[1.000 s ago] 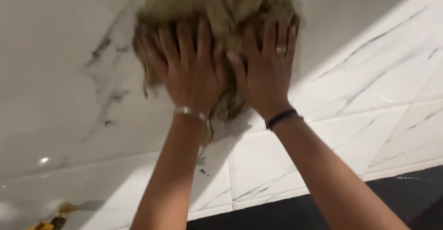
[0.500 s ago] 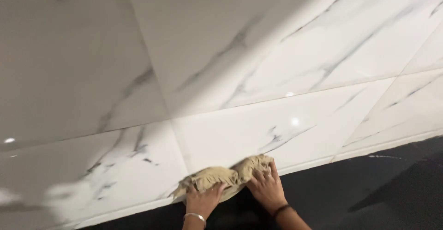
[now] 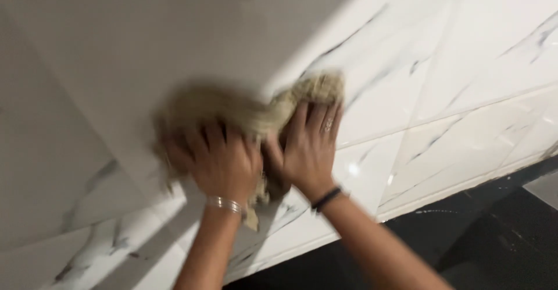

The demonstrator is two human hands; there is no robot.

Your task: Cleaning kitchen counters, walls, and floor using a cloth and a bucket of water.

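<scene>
Presently the left hand (image 3: 224, 162) and right hand (image 3: 305, 150), fingers spread flat, press a tan cloth (image 3: 250, 112) against white marble wall tiles (image 3: 465, 63); tiles toward 3 o'clock show no wipe marks.

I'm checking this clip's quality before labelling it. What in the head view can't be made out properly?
- Beige cloth: motion-blurred, so its edges and weave are unclear; both hands cover its lower part.
- Left hand: fingers smeared by blur.
- Right hand: ring on one finger too small to describe.
- White marbled tiles: upper left washed into blur.
- Dark floor: cut off by the frame edge.
</scene>
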